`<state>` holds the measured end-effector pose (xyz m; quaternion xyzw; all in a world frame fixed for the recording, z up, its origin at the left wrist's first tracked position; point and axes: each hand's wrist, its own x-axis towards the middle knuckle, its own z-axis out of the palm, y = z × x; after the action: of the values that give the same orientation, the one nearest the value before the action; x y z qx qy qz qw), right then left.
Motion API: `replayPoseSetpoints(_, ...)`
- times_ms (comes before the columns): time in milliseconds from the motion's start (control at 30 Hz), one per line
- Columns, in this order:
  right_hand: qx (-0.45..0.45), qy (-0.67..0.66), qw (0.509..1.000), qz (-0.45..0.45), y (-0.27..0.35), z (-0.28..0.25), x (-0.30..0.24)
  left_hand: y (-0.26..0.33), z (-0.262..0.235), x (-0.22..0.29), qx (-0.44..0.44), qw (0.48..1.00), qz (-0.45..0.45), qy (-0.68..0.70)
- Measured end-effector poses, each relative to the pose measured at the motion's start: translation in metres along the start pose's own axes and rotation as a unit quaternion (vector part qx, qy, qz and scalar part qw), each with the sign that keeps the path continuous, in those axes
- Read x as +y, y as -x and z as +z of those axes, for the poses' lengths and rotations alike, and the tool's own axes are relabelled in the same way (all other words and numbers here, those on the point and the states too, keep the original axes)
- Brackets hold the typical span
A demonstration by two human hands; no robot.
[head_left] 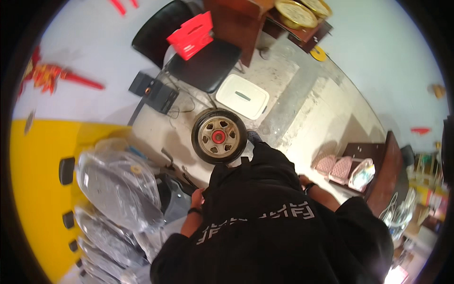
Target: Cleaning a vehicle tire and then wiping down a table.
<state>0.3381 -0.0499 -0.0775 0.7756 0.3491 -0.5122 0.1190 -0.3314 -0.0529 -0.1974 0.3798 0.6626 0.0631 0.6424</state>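
- The left hand (197, 195) sat by a dark part (176, 201); its grip could not be told.
- The right hand was hidden.
- A wheel (219, 136) stood at 12 o'clock.

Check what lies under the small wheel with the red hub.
The wheel lies flat on bare concrete floor, beside a white lid. Whatever sits beneath it is covered; a black hooded top hides its near edge.

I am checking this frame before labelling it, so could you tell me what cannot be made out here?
- Both hands: hidden in the head view behind the black hooded top; only a left wrist band shows.
- Wheel: its lower right edge is covered by the hood.
- Plastic-wrapped grey parts: glare and wrapping blur their shape.
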Motion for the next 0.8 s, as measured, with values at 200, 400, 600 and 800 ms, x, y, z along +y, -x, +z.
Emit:
replayPoseSetpoints(200,-0.139,0.180,0.973,0.046,-0.048,0.030,0.076,0.071,0.002,0.085,0.070,0.990,-0.037,0.119)
replayPoseSetpoints(400,0.005,-0.023,0.998,-0.059,0.030,-0.070,-0.056,0.068,0.013,0.152,0.114,0.962,-0.114,0.222)
replayPoseSetpoints(600,0.228,0.068,0.957,-0.166,0.019,-0.111,-0.118,0.043,0.007,0.175,0.115,0.977,-0.053,0.175)
replayPoseSetpoints(800,0.199,0.059,0.970,-0.130,0.020,-0.118,-0.093,0.040,0.012,0.168,0.167,0.966,0.028,0.194)
